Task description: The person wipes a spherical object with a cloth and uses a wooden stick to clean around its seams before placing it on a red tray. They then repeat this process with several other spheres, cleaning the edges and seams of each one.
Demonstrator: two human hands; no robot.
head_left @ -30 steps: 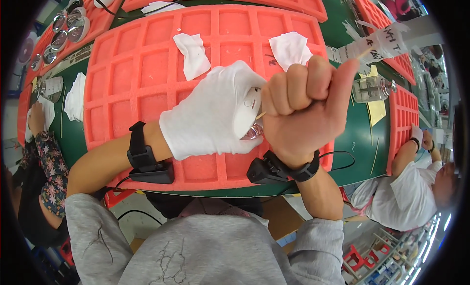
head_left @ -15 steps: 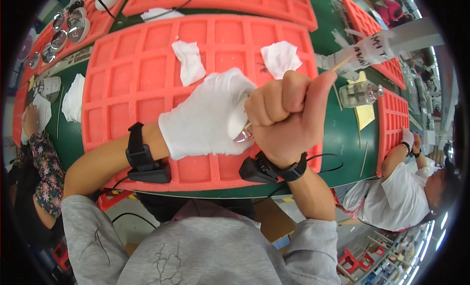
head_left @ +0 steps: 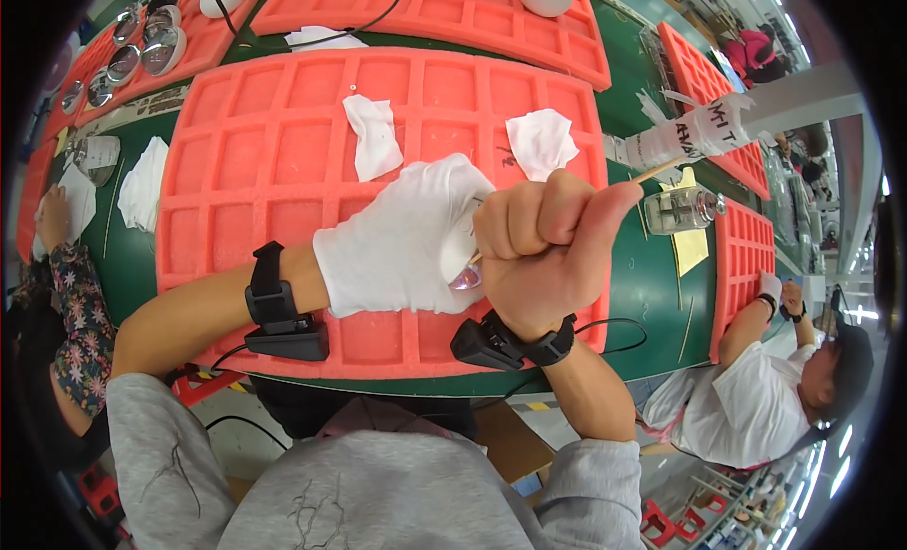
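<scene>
My left hand (head_left: 402, 240), in a white glove, is closed around a white rounded piece with a shiny, purple-tinged face (head_left: 465, 278). Most of that piece is hidden by my two hands. Bare and closed in a fist, my right hand (head_left: 543, 252) presses up against it from the right. It grips a thin wooden stick (head_left: 659, 169), one end of which sticks out past the thumb; the other end is mostly hidden, near the shiny face. Both hands are above a red foam tray (head_left: 227, 104) with square pockets.
Two white cloths, one crumpled (head_left: 372, 139) and one at the right (head_left: 542, 142), lie on the tray. A glass jar (head_left: 682, 210) stands on yellow paper at the right. Mirrored domes (head_left: 163, 49) sit in another red tray, far left. Co-workers sit on both sides.
The whole view has shifted slightly, with the tray lower in the picture. Both hands stay together around the shiny piece, keeping their grips; the stick now slants flatter.
</scene>
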